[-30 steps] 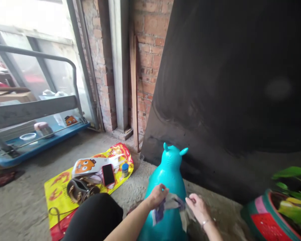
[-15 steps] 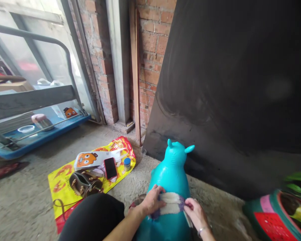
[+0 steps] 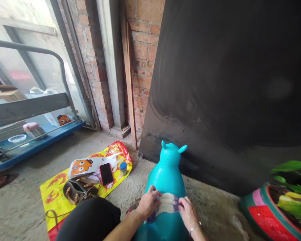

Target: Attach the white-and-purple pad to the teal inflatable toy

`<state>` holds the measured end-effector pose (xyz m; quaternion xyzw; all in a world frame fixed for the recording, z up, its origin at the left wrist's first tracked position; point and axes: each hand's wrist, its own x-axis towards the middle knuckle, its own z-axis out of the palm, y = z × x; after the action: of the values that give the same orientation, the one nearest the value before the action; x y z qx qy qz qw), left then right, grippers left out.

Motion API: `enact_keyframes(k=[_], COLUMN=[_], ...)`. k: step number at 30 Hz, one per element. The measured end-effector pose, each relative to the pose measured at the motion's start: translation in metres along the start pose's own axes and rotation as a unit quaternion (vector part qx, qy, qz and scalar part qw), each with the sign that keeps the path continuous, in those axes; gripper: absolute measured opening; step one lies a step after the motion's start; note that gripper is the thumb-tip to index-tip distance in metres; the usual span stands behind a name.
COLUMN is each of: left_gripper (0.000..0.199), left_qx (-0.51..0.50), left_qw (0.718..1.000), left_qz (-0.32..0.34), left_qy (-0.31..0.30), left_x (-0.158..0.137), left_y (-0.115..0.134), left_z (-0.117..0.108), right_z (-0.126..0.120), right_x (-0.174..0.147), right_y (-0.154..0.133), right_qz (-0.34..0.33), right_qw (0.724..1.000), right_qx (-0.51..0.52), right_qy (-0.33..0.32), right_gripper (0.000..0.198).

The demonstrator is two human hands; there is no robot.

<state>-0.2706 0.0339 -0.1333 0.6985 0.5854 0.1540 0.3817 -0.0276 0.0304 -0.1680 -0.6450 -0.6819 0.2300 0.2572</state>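
A turquoise inflatable hopper animal [image 3: 165, 177] with two small ears stands in front of me, facing away. Across its back lies a white knitted piece [image 3: 167, 203] with purple parts at both ends; its exact kind is unclear. My left hand [image 3: 148, 203] is closed on the left part of the knit, thumb and fingers bent over it. At the other side, my right hand [image 3: 189, 215], with a bracelet at the wrist, pinches the purple right end. The knit is stretched between them, lying on or just over the turquoise surface.
On the floor at left, a yellow plastic sheet [image 3: 45, 194] carries a brown handbag [image 3: 76, 190], a phone [image 3: 106, 174] and a blue-lidded jar [image 3: 123, 169]. A blue trolley [image 3: 57, 131] stands beyond. A dark panel [image 3: 215, 83] leans ahead; a potted plant [image 3: 253, 209] is at right.
The view has shifted slightly right and up, so the surroundings sit farther left. Both hands stay on the knitted piece, and its white part looks a little more bunched.
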Motion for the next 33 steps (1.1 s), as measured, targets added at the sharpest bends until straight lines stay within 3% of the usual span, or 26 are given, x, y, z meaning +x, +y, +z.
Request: enact_keyframes(k=[5,8,12,18,26,33], left_gripper=[0.035,0.036,0.022,0.019,0.016,0.018], left_qx=[0.046,0.075,0.114,0.131,0.137,0.161], left_qw=[0.999,0.997,0.991,0.988,0.985,0.974], left_qz=[0.013,0.032,0.057,0.075,0.093,0.131], left_qy=[-0.006,-0.016,-0.026,0.021,0.054,0.093], left_x=[-0.002,-0.002,-0.001,-0.001,0.003,0.029], left_y=[-0.002,-0.001,0.010,0.028,0.043,0.075], left_z=[-0.004,-0.011,-0.023,-0.052,-0.084,-0.130], right_z=[-0.004,-0.021,-0.046,-0.074,-0.101,-0.156], right_x=[0.002,0.008,0.017,0.023,0.041,0.075], right_y=[-0.007,-0.017,-0.037,-0.060,-0.072,-0.109], right_qz=[-0.022,-0.047,-0.090,-0.159,-0.229,-0.247], right_qw=[0.999,0.998,0.994,0.972,0.934,0.907], right_qx=[-0.031,-0.033,-0.059,-0.163,-0.267,-0.322], right_qy=[0.005,0.012,0.025,0.051,0.064,0.115], right_gripper=[0.016,0.022,0.030,0.031,0.016,0.022])
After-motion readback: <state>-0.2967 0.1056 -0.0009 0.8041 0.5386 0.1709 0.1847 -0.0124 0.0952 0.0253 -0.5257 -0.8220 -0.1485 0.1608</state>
